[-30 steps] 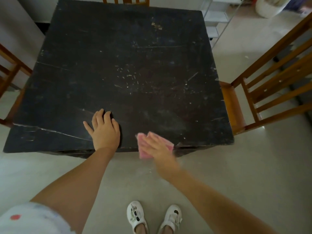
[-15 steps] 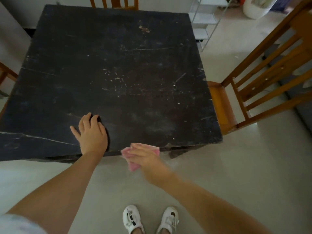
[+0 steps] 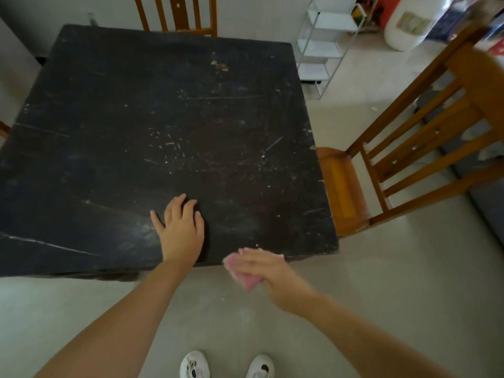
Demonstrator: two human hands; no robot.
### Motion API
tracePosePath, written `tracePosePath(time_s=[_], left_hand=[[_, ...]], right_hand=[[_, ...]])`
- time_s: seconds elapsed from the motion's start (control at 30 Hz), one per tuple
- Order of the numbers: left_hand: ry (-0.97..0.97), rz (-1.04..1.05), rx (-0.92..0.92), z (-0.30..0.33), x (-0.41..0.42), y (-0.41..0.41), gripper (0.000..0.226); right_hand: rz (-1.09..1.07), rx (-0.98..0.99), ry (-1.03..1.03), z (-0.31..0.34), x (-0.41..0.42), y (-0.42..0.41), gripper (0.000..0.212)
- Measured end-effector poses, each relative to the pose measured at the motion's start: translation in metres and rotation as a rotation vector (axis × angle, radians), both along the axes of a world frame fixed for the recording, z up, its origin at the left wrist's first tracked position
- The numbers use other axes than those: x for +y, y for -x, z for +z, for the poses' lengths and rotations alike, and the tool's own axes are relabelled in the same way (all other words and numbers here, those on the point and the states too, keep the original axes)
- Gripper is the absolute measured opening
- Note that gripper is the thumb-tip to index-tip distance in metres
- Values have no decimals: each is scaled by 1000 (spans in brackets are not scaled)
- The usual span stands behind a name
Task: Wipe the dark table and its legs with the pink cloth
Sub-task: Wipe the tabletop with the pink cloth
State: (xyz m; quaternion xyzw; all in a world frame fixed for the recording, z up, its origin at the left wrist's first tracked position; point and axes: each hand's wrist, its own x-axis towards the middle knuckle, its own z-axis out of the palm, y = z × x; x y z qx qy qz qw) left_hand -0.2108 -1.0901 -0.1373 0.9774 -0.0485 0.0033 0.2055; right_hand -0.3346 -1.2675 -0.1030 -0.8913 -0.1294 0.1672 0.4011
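The dark square table (image 3: 169,126) fills the upper middle of the head view; its top is scratched and flecked with pale marks. My left hand (image 3: 181,230) lies flat on the top near the front edge, fingers spread, holding nothing. My right hand (image 3: 266,267) presses the pink cloth (image 3: 244,278) against the table's front edge, right of the left hand; the hand is blurred and covers most of the cloth. The table's legs are hidden under the top.
A wooden chair (image 3: 403,165) stands at the table's right side, its seat tucked against the edge. Another wooden chair (image 3: 177,16) is at the far side. A white wire rack (image 3: 321,47) and a white bin (image 3: 409,23) stand at the back right. My white shoes (image 3: 226,365) are on the pale floor.
My right hand with the cloth slid left along the front edge, then back right and slightly down. My left hand stayed planted on the top. The camera view shifted.
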Motion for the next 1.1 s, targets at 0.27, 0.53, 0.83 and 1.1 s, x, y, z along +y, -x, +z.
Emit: tracePosePath(time_s=[0.27,0.53,0.83,1.1], left_hand=[[-119,-12,5,-8,-7,-3,37],[-145,-16,21,-10,-7,-5,37],[-149,-7,53,-2,-9,-4,38],[-150,1,28,-7,-9,-5,39]], right_hand=[[-658,-89,229,13,-150,-209,63],[9,-224,260,-43,-60,-170,69],[135,210,-60,27,-76,-55,46],[-235,-5,414,-3,-133,-202,73]])
